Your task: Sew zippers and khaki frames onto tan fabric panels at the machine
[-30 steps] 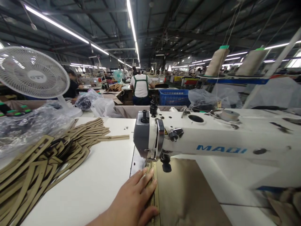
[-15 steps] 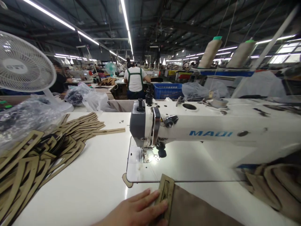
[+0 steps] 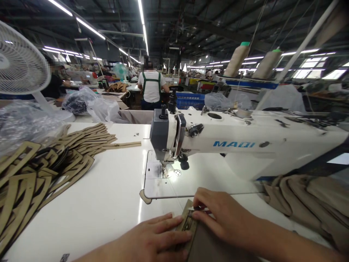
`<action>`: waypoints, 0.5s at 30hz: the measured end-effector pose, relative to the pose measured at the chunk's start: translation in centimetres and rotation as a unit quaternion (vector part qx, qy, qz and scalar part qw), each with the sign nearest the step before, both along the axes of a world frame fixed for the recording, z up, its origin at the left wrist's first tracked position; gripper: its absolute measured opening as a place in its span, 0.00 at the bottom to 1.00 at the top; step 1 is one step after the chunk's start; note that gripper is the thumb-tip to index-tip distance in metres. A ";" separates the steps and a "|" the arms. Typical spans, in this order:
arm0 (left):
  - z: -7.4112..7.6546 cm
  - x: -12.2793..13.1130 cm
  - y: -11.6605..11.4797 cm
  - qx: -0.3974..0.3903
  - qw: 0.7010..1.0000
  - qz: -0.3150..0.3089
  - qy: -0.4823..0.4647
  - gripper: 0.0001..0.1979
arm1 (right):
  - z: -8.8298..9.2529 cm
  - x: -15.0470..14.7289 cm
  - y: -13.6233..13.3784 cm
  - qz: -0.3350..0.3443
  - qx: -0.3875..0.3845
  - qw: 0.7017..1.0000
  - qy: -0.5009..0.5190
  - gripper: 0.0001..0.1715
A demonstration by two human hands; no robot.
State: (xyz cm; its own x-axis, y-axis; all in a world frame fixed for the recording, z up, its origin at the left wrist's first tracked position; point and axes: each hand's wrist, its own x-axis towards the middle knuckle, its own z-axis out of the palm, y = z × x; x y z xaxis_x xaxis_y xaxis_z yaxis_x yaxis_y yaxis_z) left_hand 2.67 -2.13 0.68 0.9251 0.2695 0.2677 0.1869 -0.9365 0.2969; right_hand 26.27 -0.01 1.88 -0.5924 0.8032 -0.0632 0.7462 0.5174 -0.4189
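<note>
Left hand [image 3: 152, 240]: lying flat, palm down, fingers [image 3: 174, 222] stretched out and slightly spread, pressing on the left edge of the khaki fabric panel with a sewn-in metal zipper [image 3: 201, 243]; nothing clenched.

Right hand [image 3: 223, 216]: fingers curling down, tips pinching at the panel's top end beside the zipper teeth [image 3: 188, 222].

Panel: lying on the white worktable [image 3: 109, 203] at its near edge, just in front of the white MAQI sewing machine [image 3: 231, 142].

Stack of tan cut strips [image 3: 40, 171]: sitting well apart, to the left.

Pile of tan fabric pieces [image 3: 308, 198]: resting to the right.
</note>
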 end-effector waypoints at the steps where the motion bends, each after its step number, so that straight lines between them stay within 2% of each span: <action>1: -1.2 0.1 0.0 0.003 1.000 0.014 -0.021 0.17 | -0.4 0.0 -0.1 -0.005 0.002 1.000 -0.004 0.01; 3: -2.9 0.4 0.0 -0.016 0.997 0.058 -0.047 0.12 | -0.9 -0.1 -0.3 -0.013 0.005 1.000 -0.009 0.01; 5: -3.8 0.6 -0.1 -0.051 0.994 0.088 -0.050 0.11 | -1.0 -0.3 -0.3 -0.015 0.001 1.000 -0.009 0.01; 8: -3.7 0.7 -0.1 -0.072 0.992 0.087 -0.046 0.11 | -0.9 -0.7 -0.3 -0.007 -0.008 1.000 -0.003 0.01; 11: -3.4 0.6 0.0 -0.053 0.994 0.071 -0.062 0.09 | -0.9 -1.1 -0.2 0.015 -0.008 1.000 -0.005 0.03; 15: -3.7 0.7 -0.1 -0.033 0.993 0.085 -0.081 0.09 | -1.1 -1.2 -0.4 0.039 -0.013 0.999 0.004 0.03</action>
State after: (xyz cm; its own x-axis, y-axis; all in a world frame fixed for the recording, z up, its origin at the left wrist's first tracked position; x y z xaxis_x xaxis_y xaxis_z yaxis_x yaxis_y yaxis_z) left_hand 3.32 -2.22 -3.06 0.8110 0.4402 0.3855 0.2859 -0.8729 0.3953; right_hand 25.12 -0.40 0.78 -0.6536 0.7527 -0.0795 0.7009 0.5622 -0.4390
